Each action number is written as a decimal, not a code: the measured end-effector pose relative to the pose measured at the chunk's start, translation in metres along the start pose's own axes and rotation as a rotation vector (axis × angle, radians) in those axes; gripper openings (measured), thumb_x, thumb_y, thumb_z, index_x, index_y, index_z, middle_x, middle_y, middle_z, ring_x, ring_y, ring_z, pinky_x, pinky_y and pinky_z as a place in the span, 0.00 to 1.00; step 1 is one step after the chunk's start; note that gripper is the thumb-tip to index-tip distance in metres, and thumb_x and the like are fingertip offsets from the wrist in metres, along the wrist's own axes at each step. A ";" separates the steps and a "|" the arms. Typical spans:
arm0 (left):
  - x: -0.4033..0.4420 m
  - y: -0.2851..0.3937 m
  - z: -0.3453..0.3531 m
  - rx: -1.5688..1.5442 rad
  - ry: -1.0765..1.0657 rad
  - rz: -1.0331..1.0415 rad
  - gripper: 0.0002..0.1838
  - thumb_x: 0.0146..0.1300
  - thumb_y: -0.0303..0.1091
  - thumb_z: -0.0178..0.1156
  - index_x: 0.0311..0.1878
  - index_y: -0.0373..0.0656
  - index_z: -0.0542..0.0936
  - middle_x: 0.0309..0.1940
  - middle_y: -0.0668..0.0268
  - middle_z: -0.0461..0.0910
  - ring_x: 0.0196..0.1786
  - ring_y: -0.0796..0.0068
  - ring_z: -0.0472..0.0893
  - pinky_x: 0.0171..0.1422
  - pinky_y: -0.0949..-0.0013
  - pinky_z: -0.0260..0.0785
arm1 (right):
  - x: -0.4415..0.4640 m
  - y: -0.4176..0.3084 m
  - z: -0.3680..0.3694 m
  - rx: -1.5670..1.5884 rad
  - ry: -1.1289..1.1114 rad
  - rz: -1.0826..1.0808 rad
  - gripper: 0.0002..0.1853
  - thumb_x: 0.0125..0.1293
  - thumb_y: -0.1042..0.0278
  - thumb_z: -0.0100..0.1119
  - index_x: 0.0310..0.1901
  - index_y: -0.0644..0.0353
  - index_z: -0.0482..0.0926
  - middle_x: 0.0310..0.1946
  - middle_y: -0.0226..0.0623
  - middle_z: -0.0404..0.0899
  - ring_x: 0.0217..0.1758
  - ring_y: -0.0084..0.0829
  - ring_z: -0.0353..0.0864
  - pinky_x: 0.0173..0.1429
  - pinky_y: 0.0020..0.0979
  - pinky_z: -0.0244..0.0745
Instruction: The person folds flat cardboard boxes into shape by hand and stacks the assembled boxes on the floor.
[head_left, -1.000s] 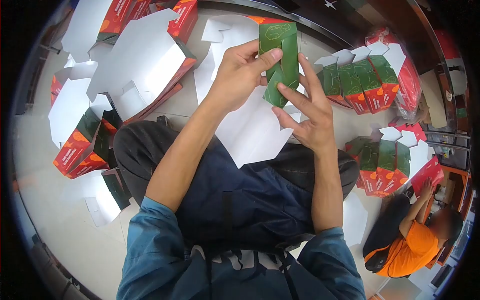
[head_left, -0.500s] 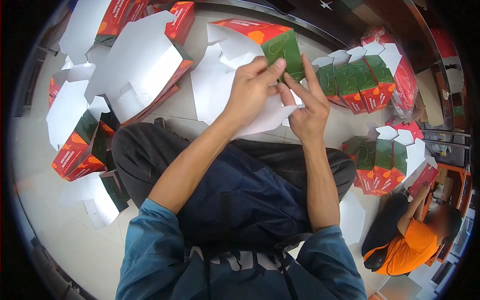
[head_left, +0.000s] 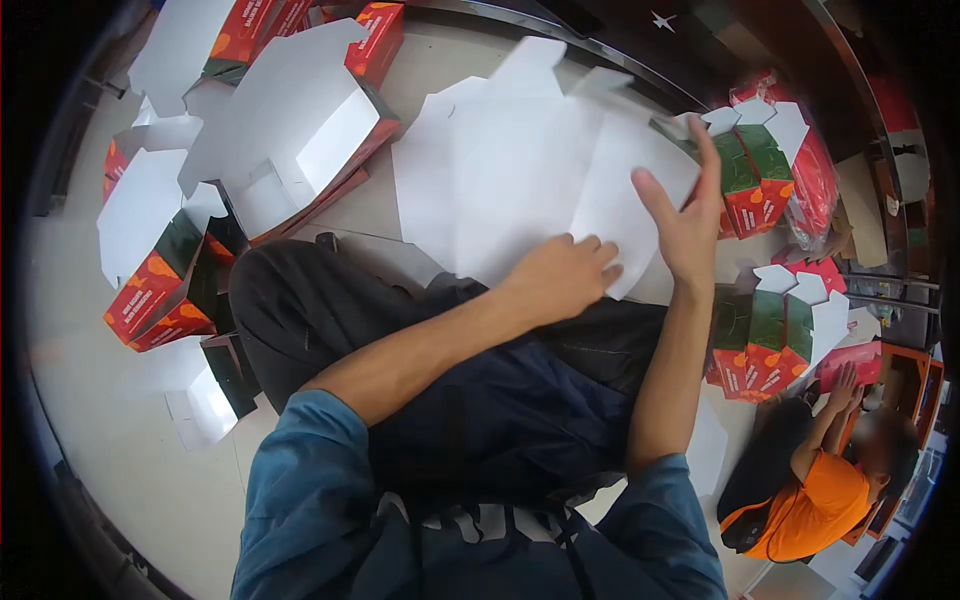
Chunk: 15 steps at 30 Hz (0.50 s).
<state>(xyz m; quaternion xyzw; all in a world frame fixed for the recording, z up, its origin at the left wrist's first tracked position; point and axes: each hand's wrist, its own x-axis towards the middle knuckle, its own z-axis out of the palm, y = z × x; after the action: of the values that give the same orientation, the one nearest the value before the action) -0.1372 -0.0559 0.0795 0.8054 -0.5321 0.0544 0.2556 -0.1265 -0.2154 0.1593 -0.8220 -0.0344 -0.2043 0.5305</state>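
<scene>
In front of my crossed legs a cardboard food box (head_left: pixel 520 150) is spread out with its white inner side facing me. Its flaps stick up at the far edge, and those at the right are blurred. My left hand (head_left: pixel 568 275) is at the near edge of the white card, fingers loosely bent and apart, smeared a little by motion. At the right edge, my right hand (head_left: pixel 688 215) has its thumb and fingers spread beside a white side panel. Whether those fingers press on the panel cannot be made out.
Open red and green boxes (head_left: pixel 160 300) lie at my left, with a large white-lined box (head_left: pixel 290 130) above them. Nested boxes stand in an upper stack (head_left: pixel 755 180) and a lower stack (head_left: pixel 765 345) at right. A person in an orange shirt (head_left: pixel 820 505) sits lower right, hands on a red item.
Both hands have let go of the green end panel. The box now shows its white inside, spread wide. My left hand has moved down and right, my right hand farther right.
</scene>
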 end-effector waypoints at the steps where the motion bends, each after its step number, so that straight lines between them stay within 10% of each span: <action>1: -0.001 0.004 0.005 -0.020 -0.043 0.018 0.19 0.57 0.32 0.59 0.53 0.49 0.83 0.40 0.63 0.75 0.44 0.64 0.78 0.43 0.60 0.74 | 0.001 0.010 -0.001 -0.059 -0.010 0.033 0.30 0.61 0.67 0.68 0.64 0.62 0.70 0.61 0.41 0.71 0.63 0.29 0.70 0.67 0.31 0.64; 3: 0.002 -0.001 -0.007 -0.087 -0.250 0.032 0.19 0.62 0.36 0.58 0.55 0.43 0.80 0.44 0.60 0.77 0.50 0.64 0.79 0.48 0.64 0.73 | 0.000 0.018 0.000 -0.009 -0.035 0.036 0.15 0.66 0.71 0.62 0.53 0.65 0.80 0.55 0.37 0.78 0.61 0.27 0.73 0.63 0.29 0.67; 7: 0.017 -0.047 -0.027 -2.140 0.342 -0.661 0.26 0.74 0.54 0.47 0.61 0.42 0.70 0.55 0.55 0.75 0.62 0.62 0.74 0.65 0.54 0.69 | -0.011 0.014 -0.003 0.122 -0.231 -0.073 0.11 0.68 0.76 0.57 0.50 0.65 0.82 0.61 0.40 0.76 0.64 0.32 0.73 0.65 0.31 0.67; 11: 0.015 -0.068 -0.065 -2.058 0.551 -0.667 0.18 0.71 0.41 0.56 0.57 0.41 0.71 0.53 0.60 0.77 0.56 0.65 0.78 0.64 0.52 0.72 | -0.015 0.012 0.002 0.408 -0.340 -0.126 0.11 0.68 0.73 0.59 0.50 0.64 0.81 0.59 0.45 0.77 0.63 0.35 0.74 0.67 0.35 0.67; 15: 0.016 -0.062 -0.062 -1.997 0.629 -0.625 0.16 0.68 0.27 0.59 0.58 0.41 0.71 0.52 0.62 0.77 0.54 0.68 0.79 0.64 0.56 0.74 | -0.018 0.000 0.023 0.313 0.057 -0.071 0.13 0.66 0.75 0.60 0.52 0.61 0.81 0.58 0.46 0.77 0.62 0.38 0.75 0.68 0.37 0.66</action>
<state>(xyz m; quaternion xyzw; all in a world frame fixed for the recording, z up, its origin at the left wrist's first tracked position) -0.0642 -0.0210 0.1165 0.2844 -0.0193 -0.2656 0.9210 -0.1358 -0.1923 0.1441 -0.7216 -0.0797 -0.2381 0.6452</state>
